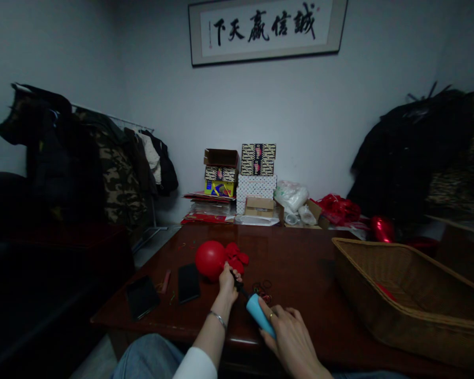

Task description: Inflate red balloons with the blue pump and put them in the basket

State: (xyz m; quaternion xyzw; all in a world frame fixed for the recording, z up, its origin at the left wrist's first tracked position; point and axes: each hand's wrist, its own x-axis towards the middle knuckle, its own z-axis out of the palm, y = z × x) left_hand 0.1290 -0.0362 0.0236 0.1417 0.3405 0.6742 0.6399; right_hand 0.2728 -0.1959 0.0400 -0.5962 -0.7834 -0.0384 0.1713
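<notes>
A round red balloon, partly inflated, is over the dark table in front of me. My left hand is closed at the balloon's neck, where the black nozzle end of a hand pump meets it; the exact join is hidden by my fingers. The blue barrel of the balloon pump slants down toward me. Around that barrel my right hand is wrapped, a ring on one finger. Just behind my left hand lies a pile of limp red balloons.
Loose rubber bands lie right of the pump. A black phone and a dark tablet-like device rest on the left. A wicker basket occupies the table's right side. Stacked boxes stand beyond the far edge.
</notes>
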